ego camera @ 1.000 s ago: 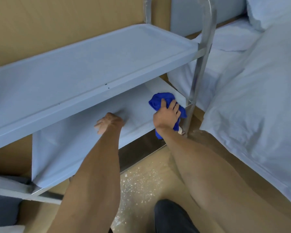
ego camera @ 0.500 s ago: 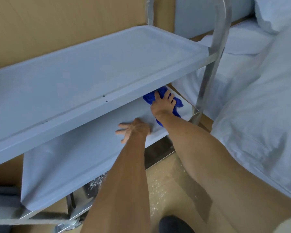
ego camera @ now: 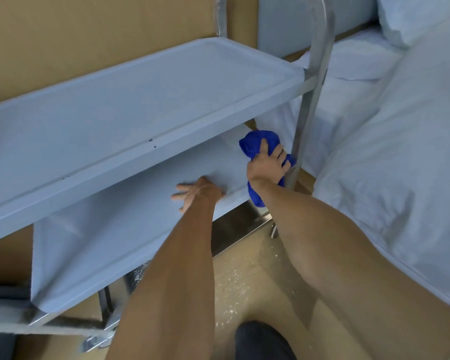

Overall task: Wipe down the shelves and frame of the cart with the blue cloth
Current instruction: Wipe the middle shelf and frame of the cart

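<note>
Right hand (ego camera: 266, 166) grips bunched blue cloth (ego camera: 257, 144), fingers curled round it, at right end of lower shelf (ego camera: 120, 229), just beside metal upright (ego camera: 305, 118) of cart frame. Cloth tail hangs over shelf's front edge. Left hand (ego camera: 199, 192) rests on lower shelf, fingers spread, holding nothing. Upper shelf (ego camera: 140, 100) above. White bedding (ego camera: 400, 152) at right.

I read this as a bedroom, likely a hotel room — a bed (ego camera: 374, 152) made up in white sheets, pillow (ego camera: 411, 16) at the head, a metal service cart (ego camera: 146, 105) alongside, tan floor (ego camera: 244, 276).
</note>
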